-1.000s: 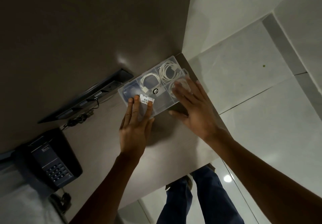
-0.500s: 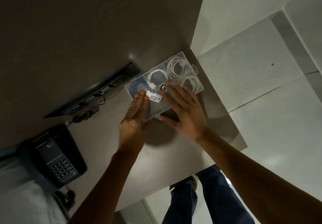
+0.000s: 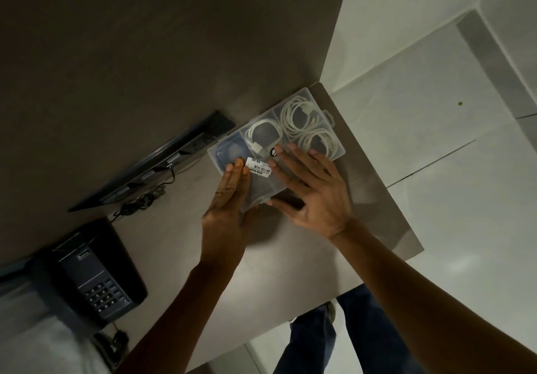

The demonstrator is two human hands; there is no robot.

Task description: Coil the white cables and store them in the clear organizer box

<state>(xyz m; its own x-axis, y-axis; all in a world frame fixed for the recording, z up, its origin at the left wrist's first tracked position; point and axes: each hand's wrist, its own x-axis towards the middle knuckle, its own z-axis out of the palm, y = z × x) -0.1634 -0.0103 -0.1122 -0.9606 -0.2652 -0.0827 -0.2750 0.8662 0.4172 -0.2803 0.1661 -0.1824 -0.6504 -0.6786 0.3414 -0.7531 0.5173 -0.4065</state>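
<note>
The clear organizer box [image 3: 276,147] lies flat at the far right corner of the worktop [image 3: 180,228], lid down, its long axis running from near-left to far-right. Three white cables [image 3: 302,118] sit coiled in its far compartments, and a darker coil shows in the left one. Both hands lie on the near end. The left hand [image 3: 229,196] rests straight fingers on the lid beside the barcode label [image 3: 259,167]. The right hand [image 3: 313,190] is spread flat, its fingers [image 3: 290,155] pointing toward the cables and its thumb at the near edge. Neither grips anything. The box looks ready to be pressed shut or slid, and the right hand is nearer the far latch tab [image 3: 329,118].
</note>
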